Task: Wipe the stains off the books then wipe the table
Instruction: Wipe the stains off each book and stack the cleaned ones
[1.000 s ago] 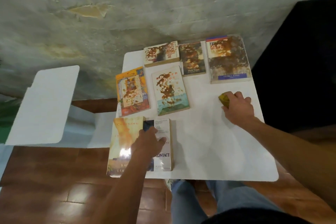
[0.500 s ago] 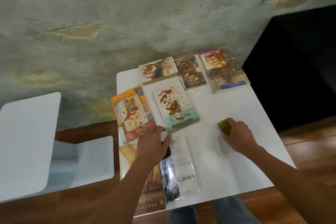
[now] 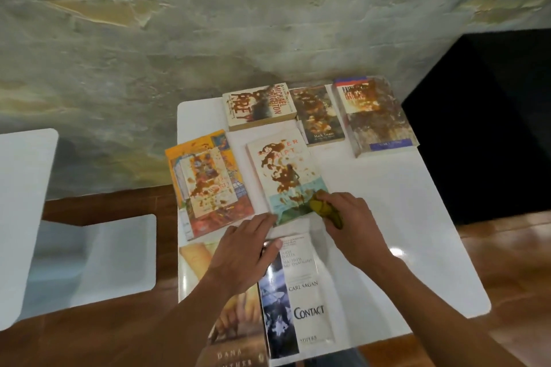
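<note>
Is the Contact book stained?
No: the Contact book shows a clean white and blue cover, unlike the brown-splattered books farther back, such as the Prey book.

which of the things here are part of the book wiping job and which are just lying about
Part of the job:
- yellow cloth gripped by the right hand
- left hand
- pale stained paperback with a blue-green lower cover
- orange stained paperback
- three stained paperbacks in the far row
- clean white Contact paperback
- tan paperback
- white square table

Lying about:
- white chair
- black block
</note>
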Demonstrator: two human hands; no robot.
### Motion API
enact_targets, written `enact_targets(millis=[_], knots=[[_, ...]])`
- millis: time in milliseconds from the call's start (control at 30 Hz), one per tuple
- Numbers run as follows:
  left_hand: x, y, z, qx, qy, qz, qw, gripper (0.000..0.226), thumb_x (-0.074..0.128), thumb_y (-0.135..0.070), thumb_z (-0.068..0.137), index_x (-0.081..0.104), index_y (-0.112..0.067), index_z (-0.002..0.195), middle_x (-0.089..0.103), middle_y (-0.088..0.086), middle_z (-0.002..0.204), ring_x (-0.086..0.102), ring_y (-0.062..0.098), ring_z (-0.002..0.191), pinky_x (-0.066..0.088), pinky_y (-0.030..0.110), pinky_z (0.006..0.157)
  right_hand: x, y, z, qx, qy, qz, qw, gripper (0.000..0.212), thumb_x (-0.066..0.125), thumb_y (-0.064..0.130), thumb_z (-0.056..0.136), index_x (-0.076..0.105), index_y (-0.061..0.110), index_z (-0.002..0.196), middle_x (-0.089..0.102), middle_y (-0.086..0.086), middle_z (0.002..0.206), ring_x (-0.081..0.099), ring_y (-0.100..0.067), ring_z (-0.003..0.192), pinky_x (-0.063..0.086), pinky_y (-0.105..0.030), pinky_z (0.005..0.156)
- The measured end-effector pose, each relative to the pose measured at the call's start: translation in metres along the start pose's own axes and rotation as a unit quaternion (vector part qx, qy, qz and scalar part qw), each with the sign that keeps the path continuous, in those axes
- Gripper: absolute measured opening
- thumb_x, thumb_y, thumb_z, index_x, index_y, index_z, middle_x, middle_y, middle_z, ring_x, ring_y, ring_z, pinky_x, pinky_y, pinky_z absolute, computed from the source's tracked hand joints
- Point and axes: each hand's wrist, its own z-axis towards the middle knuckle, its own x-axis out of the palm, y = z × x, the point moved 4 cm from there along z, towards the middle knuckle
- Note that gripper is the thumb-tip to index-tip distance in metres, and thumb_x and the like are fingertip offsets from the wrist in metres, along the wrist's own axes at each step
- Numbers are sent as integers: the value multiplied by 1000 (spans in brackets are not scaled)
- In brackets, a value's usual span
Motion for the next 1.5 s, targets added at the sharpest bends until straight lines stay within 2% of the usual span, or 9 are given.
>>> enact_targets(millis=[233, 433, 567, 700, 833, 967, 1100, 1267, 1500], knots=[[3, 5, 3, 16, -1, -5, 1000, 73, 11, -69, 95, 12, -36, 160, 5, -21, 166, 29, 13, 147, 40, 40, 107, 11, 0, 10, -11, 8, -52, 999, 47, 69, 12, 88, 55, 15, 133, 62, -5, 126, 51, -26, 100, 51, -38, 88], [6, 5, 4, 8, -5, 22, 1000, 73, 11, -68, 95, 16, -35, 160, 3, -22, 165, 41, 16, 135, 43, 39, 101, 16, -5, 19, -33, 4, -65, 997, 38, 71, 15, 89, 64, 12, 126, 62, -4, 124, 58, -28, 93, 49, -34, 87], [6, 5, 4, 8, -12, 27, 1000, 72, 10, -67, 95, 16, -35, 160, 5, -21, 165, 44, 16, 131, 44, 39, 100, 19, -8, 30, -14, -8, -54, 998, 29, 70, 17, 90, 69, 19, 119, 65, 4, 115, 57, -24, 88, 49, -29, 79], [7, 6, 4, 9, -28, 29, 999, 70, 16, -66, 97, 25, -33, 158, 17, -19, 164, 51, 17, 123, 49, 39, 93, 19, -1, 38, 4, -26, -56, 998, 28, 72, 8, 85, 72, 19, 111, 67, 1, 106, 57, -25, 83, 45, -27, 73], [6, 5, 3, 11, -35, 38, 999, 70, 16, -65, 98, 29, -31, 157, 23, -17, 163, 53, 17, 118, 50, 38, 89, 18, 2, 37, -11, -1, -61, 998, 19, 75, 12, 84, 74, 20, 102, 70, 0, 96, 58, -23, 80, 49, -29, 66], [5, 4, 3, 7, -28, 35, 999, 71, 14, -66, 97, 28, -32, 158, 23, -18, 163, 50, 18, 122, 49, 39, 90, 14, -5, 57, 35, -16, -53, 998, 13, 71, 14, 88, 76, 20, 98, 71, -2, 96, 62, -26, 84, 57, -40, 71], [4, 5, 3, 5, -30, 40, 999, 71, 14, -65, 97, 31, -31, 157, 26, -16, 162, 51, 19, 121, 50, 39, 88, 22, 8, 36, -29, 34, -57, 997, 19, 75, 19, 86, 75, 24, 104, 72, -2, 99, 63, -27, 85, 57, -38, 73], [4, 4, 4, 4, -16, 38, 999, 74, 5, -66, 95, 22, -33, 159, 17, -18, 164, 44, 17, 125, 46, 38, 94, 11, 5, 43, -2, 23, -34, 999, 17, 78, 19, 83, 77, 23, 100, 73, -3, 97, 63, -29, 86, 57, -40, 74], [3, 5, 3, -4, -16, 42, 999, 70, 10, -64, 97, 29, -33, 157, 25, -18, 162, 50, 17, 120, 48, 37, 87, 25, 25, 41, -20, 61, -44, 997, 20, 78, 19, 83, 77, 23, 103, 72, -4, 97, 60, -26, 92, 56, -41, 78]])
